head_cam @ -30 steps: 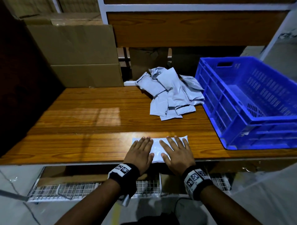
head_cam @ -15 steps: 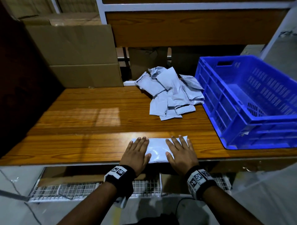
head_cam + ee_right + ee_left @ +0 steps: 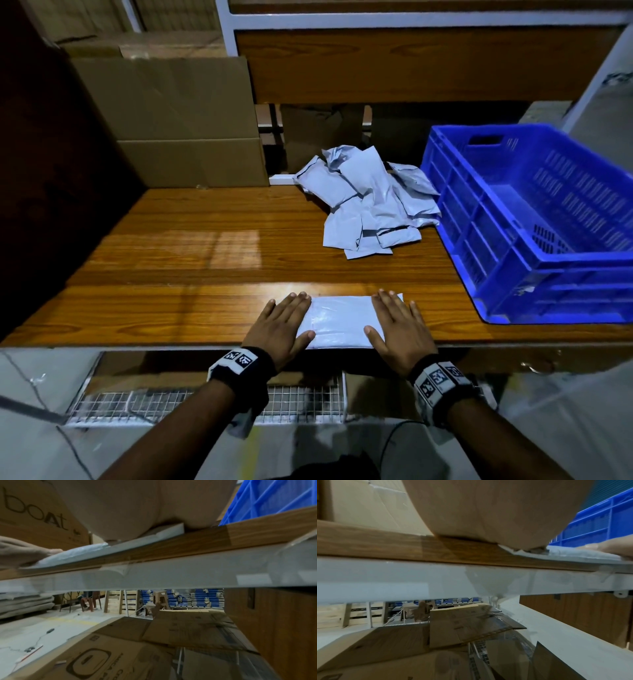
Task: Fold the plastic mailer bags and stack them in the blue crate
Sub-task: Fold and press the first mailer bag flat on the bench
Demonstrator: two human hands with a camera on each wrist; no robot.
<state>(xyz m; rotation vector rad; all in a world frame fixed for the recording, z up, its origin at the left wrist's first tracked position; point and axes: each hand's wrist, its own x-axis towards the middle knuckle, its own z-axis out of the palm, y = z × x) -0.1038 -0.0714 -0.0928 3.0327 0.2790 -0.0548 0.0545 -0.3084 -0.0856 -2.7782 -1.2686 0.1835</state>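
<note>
A folded white mailer bag (image 3: 339, 320) lies flat at the front edge of the wooden table (image 3: 191, 308). My left hand (image 3: 282, 325) presses its left end with straight fingers, and my right hand (image 3: 397, 329) presses its right end the same way. In the wrist views the bag (image 3: 573, 555) (image 3: 77, 555) shows as a thin puffy sheet under each palm. A heap of loose grey mailer bags (image 3: 370, 202) sits at the back of the table. The blue crate (image 3: 534, 219) stands to the right, and nothing shows inside it.
Flat cardboard boxes (image 3: 178, 120) lean at the back left. A wooden shelf board (image 3: 411, 65) overhangs the rear. Below the table edge are a wire rack (image 3: 205, 401) and more cardboard (image 3: 171, 635).
Both hands have slid apart along the folded bag, from its middle out to its two ends, so more of the bag shows between them.
</note>
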